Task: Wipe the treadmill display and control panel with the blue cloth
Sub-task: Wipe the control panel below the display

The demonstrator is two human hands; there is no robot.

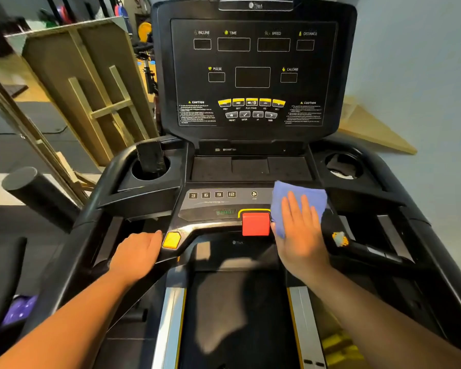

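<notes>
The treadmill's black display (253, 75) stands upright ahead, its readout windows dark. Below it lies the lower control panel (218, 206) with numbered incline keys and a red stop button (255, 224). The blue cloth (298, 198) is spread flat on the right half of that panel. My right hand (301, 230) presses on the cloth with flat fingers, just right of the red button. My left hand (137, 253) rests curled on the left handlebar, beside a yellow button (171, 240).
A dark phone (151, 157) stands in the left cup holder; the right cup holder (343, 165) holds something dark. A wooden frame (91, 89) leans to the left. A pale wall is on the right. The belt (237, 315) runs below.
</notes>
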